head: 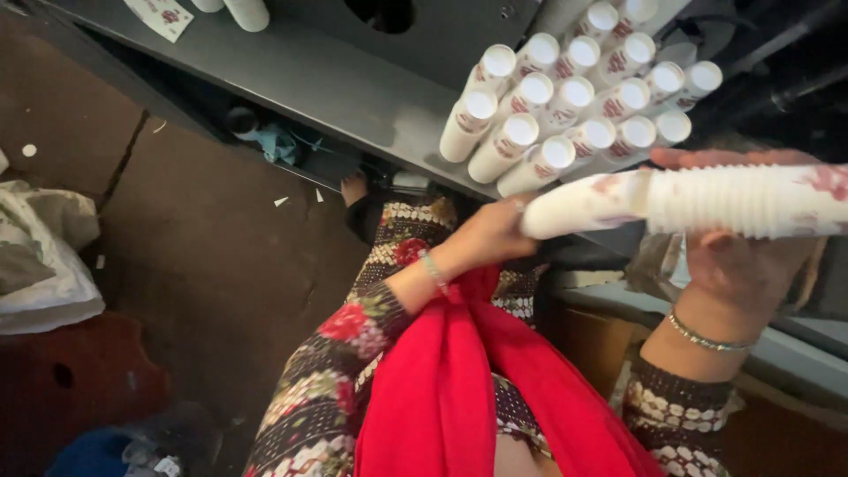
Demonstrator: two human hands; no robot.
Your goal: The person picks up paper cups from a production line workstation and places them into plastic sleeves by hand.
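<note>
One long stack of nested paper cups [707, 201] lies sideways in the person's hands, its long axis nearly level, running from the right edge of the view toward the left and ending just below the standing stacks. The rims make fine white ribs along its middle; red print blurs on the smooth white sides. The right hand [746, 256] cradles it from beneath, fingers curled up behind it, a thin silver bracelet [707, 339] on the wrist. The left hand [490, 231] closes around the stack's left tip, a beaded bracelet at that wrist.

Behind, on the grey metal surface [336, 84], roughly eighteen more cup stacks [574, 97] stand packed together, tilted, their round white ends facing the camera. Two more white stacks [234, 11] show at the top edge. A red cloth [459, 389] hangs over floral patterned sleeves. A white plastic bag [44, 265] lies on the brown floor.
</note>
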